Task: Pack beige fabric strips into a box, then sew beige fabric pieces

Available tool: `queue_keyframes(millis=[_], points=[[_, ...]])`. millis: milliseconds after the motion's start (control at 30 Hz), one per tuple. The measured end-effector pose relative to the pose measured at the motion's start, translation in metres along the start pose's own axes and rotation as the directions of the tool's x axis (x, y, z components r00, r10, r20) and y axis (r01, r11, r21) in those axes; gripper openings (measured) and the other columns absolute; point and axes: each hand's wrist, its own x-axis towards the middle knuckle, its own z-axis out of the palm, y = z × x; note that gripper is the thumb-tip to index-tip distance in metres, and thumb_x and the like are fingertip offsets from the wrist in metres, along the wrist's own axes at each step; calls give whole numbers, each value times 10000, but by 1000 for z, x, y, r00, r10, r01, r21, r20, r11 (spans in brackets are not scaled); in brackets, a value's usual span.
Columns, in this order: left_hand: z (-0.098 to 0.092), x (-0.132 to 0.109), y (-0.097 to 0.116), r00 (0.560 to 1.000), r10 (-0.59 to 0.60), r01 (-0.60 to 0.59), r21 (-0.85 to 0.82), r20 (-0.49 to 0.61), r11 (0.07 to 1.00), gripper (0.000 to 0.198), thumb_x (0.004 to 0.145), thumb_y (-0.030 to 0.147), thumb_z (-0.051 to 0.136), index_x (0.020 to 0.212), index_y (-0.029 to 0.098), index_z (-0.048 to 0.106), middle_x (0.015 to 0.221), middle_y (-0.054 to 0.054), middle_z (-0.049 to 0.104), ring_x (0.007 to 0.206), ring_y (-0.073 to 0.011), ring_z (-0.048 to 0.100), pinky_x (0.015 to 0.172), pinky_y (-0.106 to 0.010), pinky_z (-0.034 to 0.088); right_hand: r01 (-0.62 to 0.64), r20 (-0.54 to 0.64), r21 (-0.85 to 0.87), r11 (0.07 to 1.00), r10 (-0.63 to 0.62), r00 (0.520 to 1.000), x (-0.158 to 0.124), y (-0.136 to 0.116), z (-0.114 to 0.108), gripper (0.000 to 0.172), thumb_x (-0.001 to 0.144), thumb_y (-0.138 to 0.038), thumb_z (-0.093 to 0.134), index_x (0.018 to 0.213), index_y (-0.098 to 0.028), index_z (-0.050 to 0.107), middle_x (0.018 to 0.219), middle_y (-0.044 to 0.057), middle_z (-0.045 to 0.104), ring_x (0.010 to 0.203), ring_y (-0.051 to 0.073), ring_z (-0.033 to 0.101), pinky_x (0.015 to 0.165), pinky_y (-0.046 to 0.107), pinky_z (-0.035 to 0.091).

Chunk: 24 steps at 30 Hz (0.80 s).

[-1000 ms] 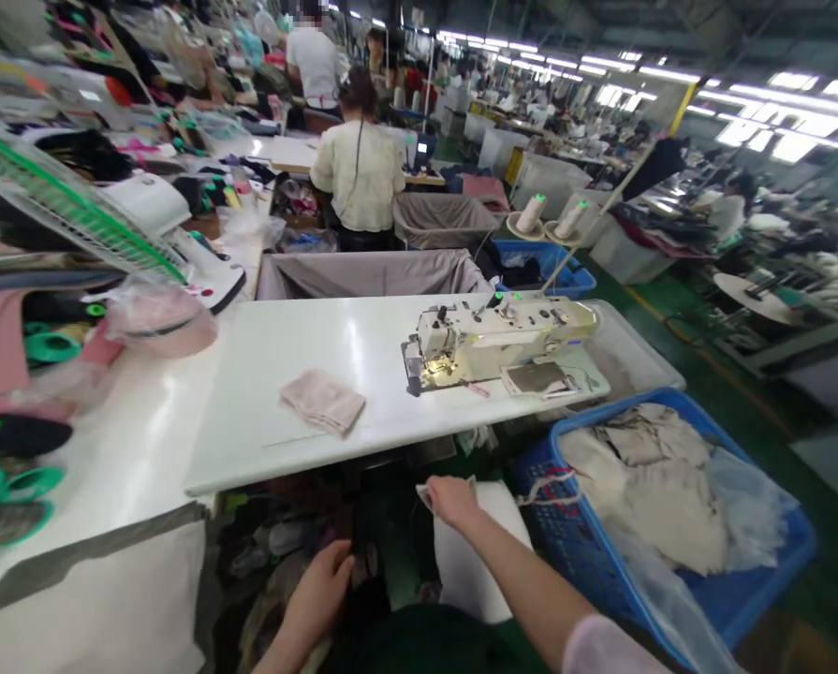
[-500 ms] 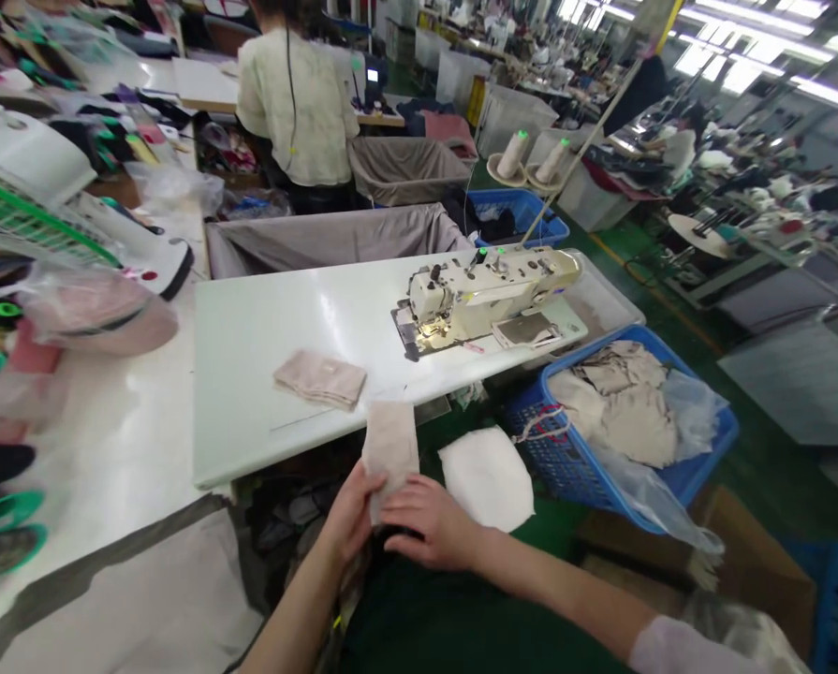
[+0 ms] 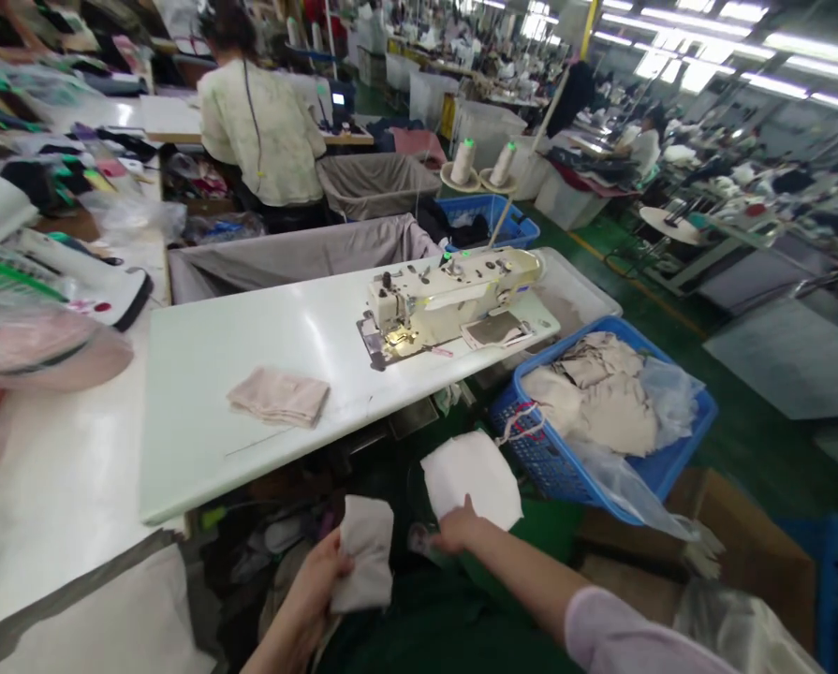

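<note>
My left hand (image 3: 318,573) is closed on a folded piece of pale beige fabric (image 3: 366,552), held low in front of the table. My right hand (image 3: 459,530) is at the near edge of a white padded seat-like piece (image 3: 476,476), with the thumb over its top and the other fingers curled at the rim. Some of those fingers are blurred. On the sewing table (image 3: 200,328) lies a folded stack of beige fabric (image 3: 279,397). Beyond it stands a sewing machine (image 3: 447,295), away from both hands.
A blue basket (image 3: 531,459) of beige fabric and clear plastic stands to the right. Grey cloth-lined bins (image 3: 299,253) sit behind the table, where another person (image 3: 260,140) works. A cluttered side table (image 3: 53,449) is on the left, cardboard (image 3: 734,552) at lower right.
My right hand has let go of the folded fabric and moved right to the white padded piece. The left hand has lowered with the fabric. The view has shifted right.
</note>
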Motion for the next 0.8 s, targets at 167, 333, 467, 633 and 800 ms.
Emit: queue_keyframes(millis=[167, 333, 467, 633, 800], points=[[38, -5, 14, 990, 33, -31, -11, 134, 999, 733, 509, 99, 688, 1231, 202, 615, 958, -43, 766, 762, -237, 722, 618, -272, 526, -322, 193, 304, 897, 273, 942, 0, 23, -40, 530, 859, -681, 535, 989, -181, 652, 904, 101, 718, 873, 247, 704, 799, 436, 562], [89, -11, 17, 953, 3, -27, 74, 304, 997, 681, 545, 200, 817, 1196, 184, 619, 895, -57, 758, 740, -233, 723, 595, -260, 526, -231, 201, 762, 605, 120, 972, 1, 6, -44, 521, 614, -506, 841, 948, -148, 663, 852, 70, 730, 830, 229, 693, 803, 356, 544], [85, -15, 9, 963, -117, 49, 269, 244, 962, 619, 612, 351, 881, 1126, 132, 614, 951, -130, 753, 665, -208, 718, 586, -259, 536, 119, -291, 721, 682, 142, 946, 7, -13, -65, 383, 637, -368, 793, 941, -154, 702, 939, 77, 761, 903, 257, 691, 859, 371, 534], [83, -18, 24, 982, -113, 125, -74, 149, 989, 649, 814, 544, 702, 1297, 145, 533, 1280, -193, 665, 1040, -273, 712, 849, -387, 596, 438, -530, 159, 885, -298, 794, 0, -28, -62, 256, 884, -302, 544, 1026, -191, 726, 1071, 80, 752, 1022, 236, 678, 951, 380, 520], [91, -5, 65, 907, -10, 182, -370, 420, 911, 568, 963, 429, 503, 1375, 38, 502, 1024, -186, 753, 929, -274, 744, 862, -399, 603, 818, 230, -249, 518, -789, 570, -18, -29, -31, 208, 824, -209, 650, 1009, -208, 745, 1160, 66, 738, 1102, 219, 665, 1061, 391, 456]])
